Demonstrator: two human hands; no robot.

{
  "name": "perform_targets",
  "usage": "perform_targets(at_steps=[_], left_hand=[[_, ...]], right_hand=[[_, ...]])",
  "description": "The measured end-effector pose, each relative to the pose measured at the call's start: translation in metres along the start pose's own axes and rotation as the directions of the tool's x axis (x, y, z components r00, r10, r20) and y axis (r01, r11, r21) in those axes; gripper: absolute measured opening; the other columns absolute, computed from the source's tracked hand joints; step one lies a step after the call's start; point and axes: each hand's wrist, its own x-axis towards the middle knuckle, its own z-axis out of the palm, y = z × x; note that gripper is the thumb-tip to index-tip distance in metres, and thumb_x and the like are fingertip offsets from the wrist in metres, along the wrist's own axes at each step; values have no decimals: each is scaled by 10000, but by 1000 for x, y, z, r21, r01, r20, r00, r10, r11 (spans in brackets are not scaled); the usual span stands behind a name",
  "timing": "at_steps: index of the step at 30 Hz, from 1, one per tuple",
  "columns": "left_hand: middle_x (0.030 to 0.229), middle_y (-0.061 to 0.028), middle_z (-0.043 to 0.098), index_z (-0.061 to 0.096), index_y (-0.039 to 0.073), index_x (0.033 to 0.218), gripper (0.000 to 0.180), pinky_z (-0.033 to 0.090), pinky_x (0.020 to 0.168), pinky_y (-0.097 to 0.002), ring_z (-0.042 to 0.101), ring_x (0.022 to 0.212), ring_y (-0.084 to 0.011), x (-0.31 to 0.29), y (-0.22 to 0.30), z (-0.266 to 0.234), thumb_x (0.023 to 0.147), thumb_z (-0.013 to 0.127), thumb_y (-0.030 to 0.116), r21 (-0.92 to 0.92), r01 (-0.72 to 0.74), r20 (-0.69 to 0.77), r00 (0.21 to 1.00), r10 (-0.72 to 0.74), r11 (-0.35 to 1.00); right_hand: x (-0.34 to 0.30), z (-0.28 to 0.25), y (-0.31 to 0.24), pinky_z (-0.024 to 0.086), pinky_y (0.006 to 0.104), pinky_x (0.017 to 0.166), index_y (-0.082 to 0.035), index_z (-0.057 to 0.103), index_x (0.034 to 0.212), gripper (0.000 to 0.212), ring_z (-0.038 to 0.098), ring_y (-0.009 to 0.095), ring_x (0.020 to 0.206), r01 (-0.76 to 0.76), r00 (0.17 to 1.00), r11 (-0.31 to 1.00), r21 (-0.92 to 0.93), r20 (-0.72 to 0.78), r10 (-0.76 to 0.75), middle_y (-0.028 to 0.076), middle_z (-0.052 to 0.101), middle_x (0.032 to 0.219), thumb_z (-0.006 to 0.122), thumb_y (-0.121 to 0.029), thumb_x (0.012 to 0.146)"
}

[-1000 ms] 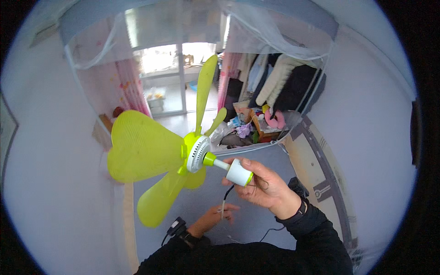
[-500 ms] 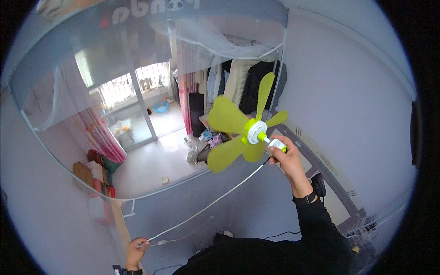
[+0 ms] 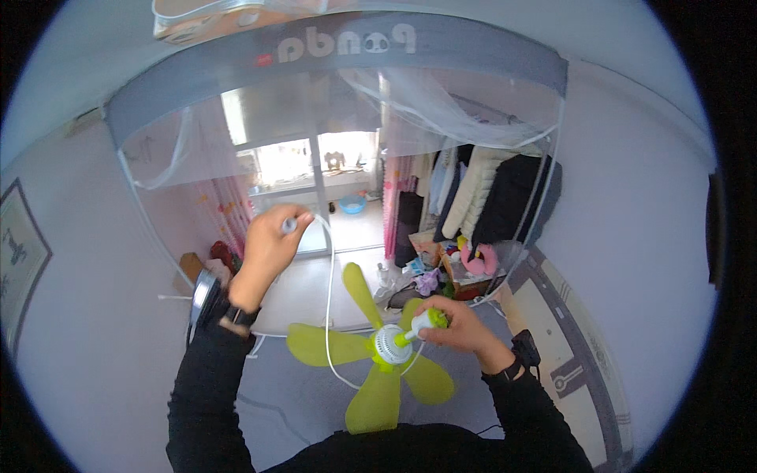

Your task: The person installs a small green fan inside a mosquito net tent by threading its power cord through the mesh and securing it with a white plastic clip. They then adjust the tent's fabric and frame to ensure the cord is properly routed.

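Observation:
A small ceiling fan (image 3: 392,344) with lime-green blades and a white hub hangs low in front of me, its blades spread over the grey bed surface. My right hand (image 3: 461,329) is closed round the white-and-green end piece of its short stem. From the fan a white cord (image 3: 330,292) loops up to my left hand (image 3: 270,246), raised at centre left. That hand is closed on the cord's end, where a small grey tip (image 3: 289,225) shows between the fingers; its exact kind is unclear. Both wrists wear black straps.
A bed net with a grey top band (image 3: 339,49) and thin poles surrounds me. Beyond it are hanging clothes (image 3: 481,189), a pink toy (image 3: 479,258), a heap of bags and a sliding door (image 3: 322,177). A patterned panel (image 3: 564,355) stands at the right.
My left hand has risen from the lower left with the cord end. My right hand has lowered the fan and tipped it over. The cord, stretched long before, now loops. The view has shifted.

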Motion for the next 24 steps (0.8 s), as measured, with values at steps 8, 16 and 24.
perform_targets(at_steps=[8,16,24], left_hand=[[780,-31,672,693,27,901,198,480,668,-269,571,703,-89,-79,-75,36,914,620,211,-76,578,333,783,-526,812],[695,34,571,694,51,956,238,428,602,-226,504,646,-64,-208,-55,6,912,627,275,-154,749,499,622,-604,644],[763,23,609,661,41,983,255,457,716,-235,554,742,-78,-346,-40,-83,920,611,283,-194,884,550,458,-698,426]], right_hand=[[40,-22,38,398,250,428,-76,564,1058,211,499,126,482,-83,968,493,866,-48,248,29,576,780,556,-210,896],[41,-36,54,520,378,839,-21,593,1123,327,628,259,945,-40,968,400,915,-64,244,132,644,1061,529,-269,920],[30,-79,69,540,217,557,-43,576,1040,222,653,149,738,90,839,270,959,-220,499,95,660,964,582,-222,909]])
